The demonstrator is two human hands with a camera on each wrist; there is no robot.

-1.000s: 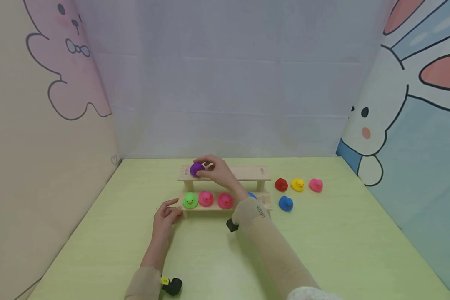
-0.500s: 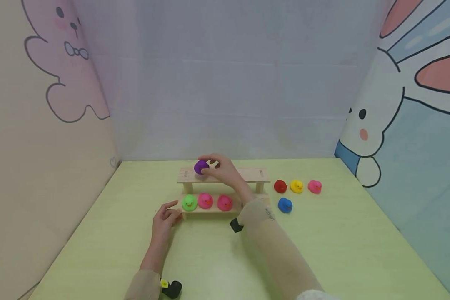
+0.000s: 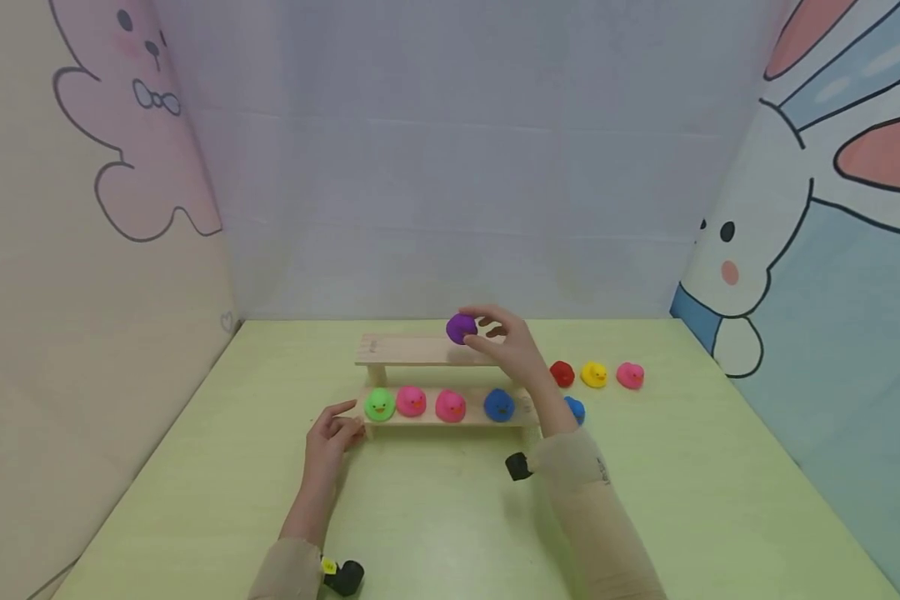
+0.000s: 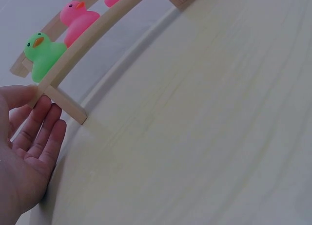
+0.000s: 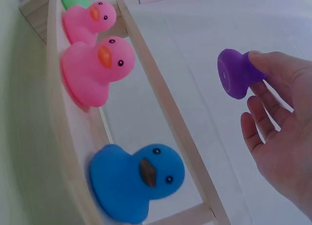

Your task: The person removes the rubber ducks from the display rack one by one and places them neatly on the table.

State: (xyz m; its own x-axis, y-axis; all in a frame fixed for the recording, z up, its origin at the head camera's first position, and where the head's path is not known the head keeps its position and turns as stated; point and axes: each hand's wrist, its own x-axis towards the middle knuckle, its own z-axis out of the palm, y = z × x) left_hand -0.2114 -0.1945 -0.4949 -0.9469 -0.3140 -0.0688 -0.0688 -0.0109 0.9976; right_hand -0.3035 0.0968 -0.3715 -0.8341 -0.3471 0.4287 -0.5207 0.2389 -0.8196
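My right hand [image 3: 516, 350] pinches a purple rubber duck [image 3: 461, 329] between thumb and fingers, above the right part of the upper step of a wooden stand [image 3: 412, 350]. In the right wrist view the duck's flat base [image 5: 225, 75] faces away from the palm. My left hand [image 4: 31, 152] grips the left end of the lower step [image 4: 90, 47], thumb above and fingers below. On that step sit a green duck [image 3: 379, 405], a pink duck [image 3: 411, 401], another pink duck [image 3: 451, 407] and a blue duck [image 3: 499, 406].
Right of the stand, on the table [image 3: 435, 517], lie a red duck [image 3: 562, 373], a yellow duck [image 3: 594, 374], a pink duck [image 3: 631, 375] and a blue duck [image 3: 575, 409], which the right forearm partly hides. A pale curtain [image 3: 450, 167] hangs behind the table.
My right hand has carried the purple duck rightward, from the upper step's left end to above its right part. The blue duck on the lower step now shows fully. My left hand stays put.
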